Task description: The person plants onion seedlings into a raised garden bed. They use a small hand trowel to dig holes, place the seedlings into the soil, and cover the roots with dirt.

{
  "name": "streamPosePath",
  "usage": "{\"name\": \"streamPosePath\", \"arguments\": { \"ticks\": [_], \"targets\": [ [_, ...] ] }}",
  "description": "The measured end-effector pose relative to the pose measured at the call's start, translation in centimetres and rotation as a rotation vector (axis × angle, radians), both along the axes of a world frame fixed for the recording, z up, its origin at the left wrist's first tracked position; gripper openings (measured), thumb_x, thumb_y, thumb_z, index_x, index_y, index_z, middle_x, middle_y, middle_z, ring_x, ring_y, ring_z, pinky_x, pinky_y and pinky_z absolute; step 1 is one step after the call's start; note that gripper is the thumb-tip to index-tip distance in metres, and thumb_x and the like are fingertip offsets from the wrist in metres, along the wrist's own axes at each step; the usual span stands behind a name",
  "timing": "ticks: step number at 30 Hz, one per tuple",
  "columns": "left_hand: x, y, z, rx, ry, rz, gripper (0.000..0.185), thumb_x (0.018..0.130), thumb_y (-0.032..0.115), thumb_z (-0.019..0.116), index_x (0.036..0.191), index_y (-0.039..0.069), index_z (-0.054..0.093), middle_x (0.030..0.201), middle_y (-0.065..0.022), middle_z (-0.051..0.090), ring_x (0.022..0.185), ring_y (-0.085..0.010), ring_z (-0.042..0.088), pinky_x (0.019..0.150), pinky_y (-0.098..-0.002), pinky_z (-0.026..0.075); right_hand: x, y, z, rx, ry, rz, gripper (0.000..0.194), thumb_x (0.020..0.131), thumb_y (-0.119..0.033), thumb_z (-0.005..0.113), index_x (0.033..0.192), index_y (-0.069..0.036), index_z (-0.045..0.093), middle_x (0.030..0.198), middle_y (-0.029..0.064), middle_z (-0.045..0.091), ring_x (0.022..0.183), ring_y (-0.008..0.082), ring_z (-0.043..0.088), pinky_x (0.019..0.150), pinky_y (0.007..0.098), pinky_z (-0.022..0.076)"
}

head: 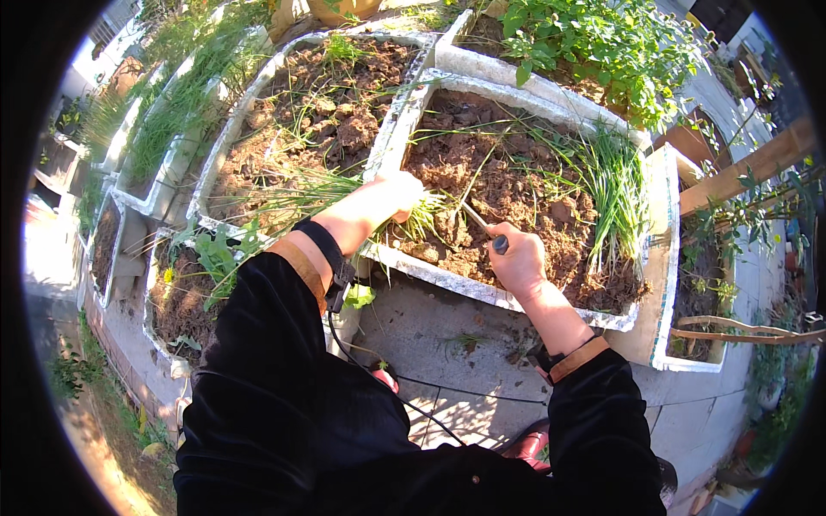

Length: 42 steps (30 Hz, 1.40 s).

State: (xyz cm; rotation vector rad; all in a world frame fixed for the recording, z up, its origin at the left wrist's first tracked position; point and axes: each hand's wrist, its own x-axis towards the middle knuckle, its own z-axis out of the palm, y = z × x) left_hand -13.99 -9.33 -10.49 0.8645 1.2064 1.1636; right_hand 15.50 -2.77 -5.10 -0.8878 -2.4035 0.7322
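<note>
My left hand (399, 193) is closed around a bunch of thin, grass-like green plants (316, 192). The pale stem ends stick out to its right, over the soil (452, 138) of a white foam planter box (445, 278). In my right hand (521, 259) is a hand tool (476, 217) with a slim metal shaft and a dark handle end. The shaft points up and left, its tip at or just above the clods beside the stem ends; I cannot tell if it is in the soil. A second bunch of the plants (613, 200) lies along the box's right side.
Another foam box of broken soil (322, 122) adjoins on the left. Leafy plants (581, 45) grow behind. A wooden plank (748, 168) and sticks (742, 329) reach in from the right. A black cable (445, 386) hangs over the concrete paving (426, 322) by my feet.
</note>
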Motion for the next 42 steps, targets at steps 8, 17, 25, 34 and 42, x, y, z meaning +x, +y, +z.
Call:
{"name": "streamPosePath", "arguments": {
  "ticks": [8, 17, 25, 34, 42],
  "targets": [
    [1.0, 0.7, -1.2, -0.115, 0.161, 0.106, 0.014, 0.090, 0.009, 0.054, 0.089, 0.000, 0.065, 0.051, 0.0011, 0.041, 0.038, -0.0077, 0.030, 0.035, -0.0258, 0.022, 10.5, 2.4, 7.3, -0.049, -0.106, 0.154, 0.020, 0.074, 0.001, 0.068, 0.094, -0.002, 0.067, 0.073, 0.0139, 0.066, 0.061, 0.0222, 0.065, 0.058, 0.0279, 0.0507],
    [0.9, 0.0, 1.0, -0.002, -0.183, 0.020, 0.019, 0.089, 0.012, 0.057, 0.073, 0.002, 0.055, 0.051, -0.0003, 0.038, 0.038, -0.0086, 0.027, 0.036, -0.0255, 0.021, 4.3, 2.0, 3.7, -0.090, -0.069, 0.220, 0.017, 0.072, -0.002, 0.071, 0.089, -0.002, 0.068, 0.069, 0.0146, 0.064, 0.058, 0.0250, 0.062, 0.056, 0.0304, 0.0487],
    [0.4, 0.5, -0.4, -0.052, -0.009, 0.041, 0.021, 0.087, 0.013, 0.059, 0.070, 0.003, 0.053, 0.055, -0.0051, 0.045, 0.042, -0.0113, 0.038, 0.037, -0.0272, 0.028, 5.5, 1.1, 6.1, -0.127, -0.145, 0.073, 0.012, 0.074, 0.001, 0.068, 0.086, -0.002, 0.068, 0.072, 0.0145, 0.066, 0.062, 0.0211, 0.066, 0.057, 0.0288, 0.0504],
    [1.9, -0.2, 4.4, -0.136, 0.148, 0.057, 0.017, 0.090, 0.017, 0.056, 0.078, 0.003, 0.055, 0.062, -0.0034, 0.048, 0.049, -0.0107, 0.040, 0.044, -0.0281, 0.031, -2.4, 2.0, 7.7, 0.118, -0.389, 0.245, 0.011, 0.070, -0.006, 0.062, 0.080, -0.006, 0.067, 0.071, 0.0174, 0.064, 0.070, 0.0302, 0.066, 0.063, 0.0394, 0.0519],
    [2.8, -1.1, 6.3, -0.092, 0.123, 0.067, 0.015, 0.090, 0.019, 0.056, 0.089, 0.004, 0.058, 0.072, -0.0017, 0.052, 0.060, -0.0102, 0.046, 0.055, -0.0281, 0.038, -1.1, 4.9, 7.4, 0.036, -0.372, 0.234, 0.012, 0.070, -0.005, 0.061, 0.079, -0.007, 0.068, 0.073, 0.0159, 0.066, 0.070, 0.0317, 0.066, 0.069, 0.0417, 0.0525]
  ]
}}
